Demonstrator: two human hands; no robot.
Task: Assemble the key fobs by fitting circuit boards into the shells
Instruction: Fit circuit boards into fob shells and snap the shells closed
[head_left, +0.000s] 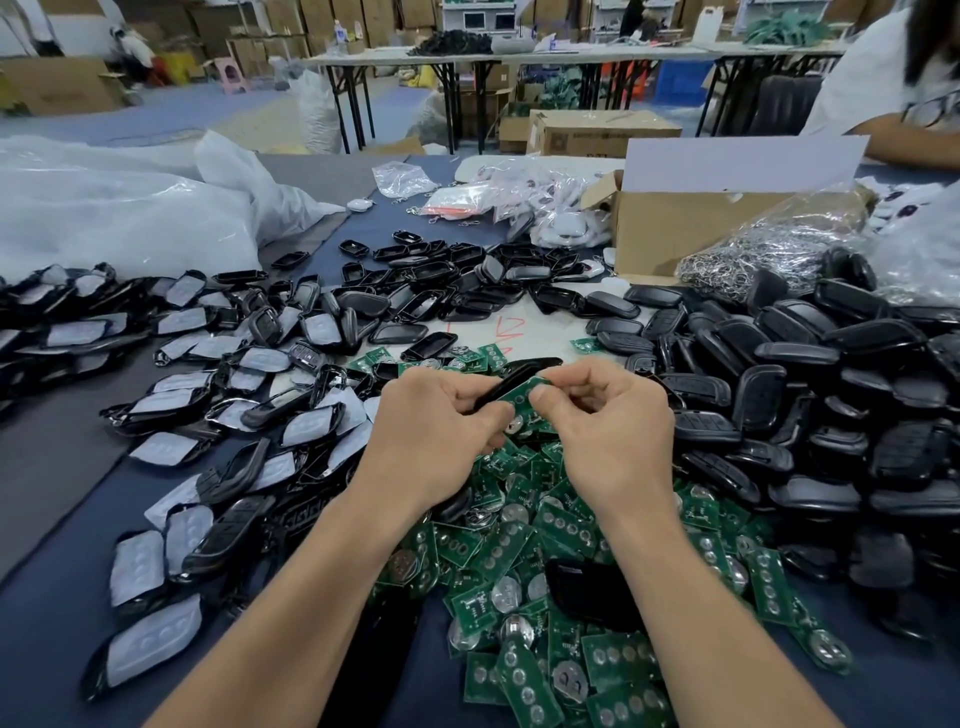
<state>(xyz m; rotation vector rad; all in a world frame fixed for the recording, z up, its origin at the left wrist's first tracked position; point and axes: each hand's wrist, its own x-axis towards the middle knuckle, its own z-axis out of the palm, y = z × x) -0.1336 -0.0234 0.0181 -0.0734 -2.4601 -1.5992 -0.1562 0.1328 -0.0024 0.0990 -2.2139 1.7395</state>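
Cardboard boxes (291, 21) stack against the far wall at the top of the frame. Long folding tables (623, 53) on black legs cross the upper centre above a blue-grey floor (234, 117). A pink stool (229, 73) stands upper left.

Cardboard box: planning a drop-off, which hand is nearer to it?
Right. The right hand is in front of the cardboard box, slightly left; the left hand is farther left.

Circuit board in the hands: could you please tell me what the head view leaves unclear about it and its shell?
- Circuit board, head view: thumbs and fingers of the left hand and right hand cover its edges, so whether it is seated cannot be told.
- Its printed markings: too small to read.
- Shell: mostly hidden behind the left hand.
- Cardboard box: its wall hides the contents.
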